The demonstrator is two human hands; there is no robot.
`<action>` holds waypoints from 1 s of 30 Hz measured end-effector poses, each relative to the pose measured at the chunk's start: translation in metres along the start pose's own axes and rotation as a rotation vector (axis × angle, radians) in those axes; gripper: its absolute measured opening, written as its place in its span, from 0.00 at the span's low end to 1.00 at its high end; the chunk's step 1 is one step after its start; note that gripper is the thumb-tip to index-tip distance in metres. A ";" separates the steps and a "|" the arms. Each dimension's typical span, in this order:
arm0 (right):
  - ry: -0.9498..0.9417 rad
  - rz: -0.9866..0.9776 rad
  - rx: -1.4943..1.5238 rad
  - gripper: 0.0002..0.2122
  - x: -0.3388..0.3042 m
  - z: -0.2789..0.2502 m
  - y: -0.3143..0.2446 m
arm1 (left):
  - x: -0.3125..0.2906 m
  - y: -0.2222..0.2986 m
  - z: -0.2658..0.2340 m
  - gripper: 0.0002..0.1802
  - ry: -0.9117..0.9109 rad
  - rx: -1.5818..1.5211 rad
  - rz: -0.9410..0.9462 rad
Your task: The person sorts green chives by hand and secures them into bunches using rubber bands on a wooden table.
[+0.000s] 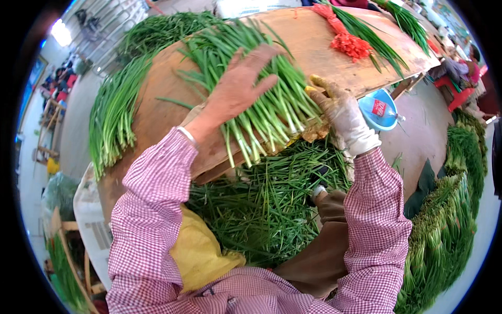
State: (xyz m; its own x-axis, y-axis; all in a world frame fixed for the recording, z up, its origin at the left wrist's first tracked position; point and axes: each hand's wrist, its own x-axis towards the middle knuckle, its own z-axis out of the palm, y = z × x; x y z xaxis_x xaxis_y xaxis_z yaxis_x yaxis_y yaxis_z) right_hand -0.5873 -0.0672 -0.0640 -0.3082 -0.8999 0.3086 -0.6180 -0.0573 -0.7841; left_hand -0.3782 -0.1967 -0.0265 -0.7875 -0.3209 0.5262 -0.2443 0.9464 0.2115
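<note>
A loose spread of green chives (285,102) lies across the wooden table (163,86), its pale stalk ends hanging over the near edge. My bare left hand (238,86) rests on top of the stalks, palm down with fingers apart; its fingertips are slightly blurred. At the right side of the same chives is my right hand (342,112) in a worn, stained white glove. Its thumb and fingers are apart beside the stalk ends, and nothing shows between them.
More chives (116,112) lie along the table's left edge, with a heap (164,31) behind. Red ties (349,44) lie at the back right. A blue bowl (386,96) stands beyond the right edge. Loose leaves (256,201) pile below; stacked bundles (439,235) line the right.
</note>
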 end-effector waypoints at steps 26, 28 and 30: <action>0.133 -0.083 0.065 0.16 -0.070 -0.003 -0.067 | -0.154 0.034 -0.047 0.36 0.069 -0.321 -0.456; -0.076 0.017 0.176 0.13 -0.098 -0.003 -0.089 | -0.155 0.049 -0.050 0.42 0.002 -0.266 -0.443; -0.308 0.068 0.539 0.12 -0.123 0.014 -0.092 | -0.155 0.054 -0.044 0.44 -0.031 -0.203 -0.365</action>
State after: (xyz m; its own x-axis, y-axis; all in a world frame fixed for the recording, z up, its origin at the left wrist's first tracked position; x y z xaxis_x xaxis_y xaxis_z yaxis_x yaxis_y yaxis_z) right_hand -0.4823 0.0424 -0.0370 -0.0619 -0.9880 0.1417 -0.1277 -0.1329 -0.9829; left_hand -0.2441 -0.0971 -0.0604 -0.6876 -0.6292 0.3623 -0.3962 0.7433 0.5390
